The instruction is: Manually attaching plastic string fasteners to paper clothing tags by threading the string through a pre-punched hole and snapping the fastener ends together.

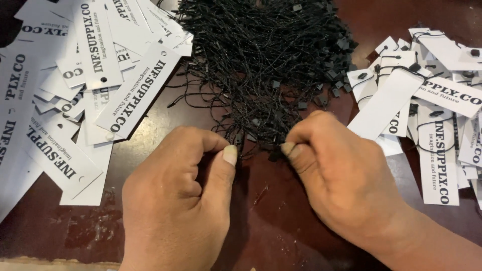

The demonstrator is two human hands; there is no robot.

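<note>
Both hands work at the near edge of a tangled heap of black strings (261, 65) that lies at the middle of the dark wooden table (281, 221). The left hand (178, 200) and the right hand (334, 180) each pinch thin strands between thumb and fingertips, close together, seemingly to tease one string free of the tangle. Plain white paper tags (75, 80) spread toward the table's left edge, while tags already strung (427, 110) lie toward its right edge, which keeps the two lots apart.
</note>
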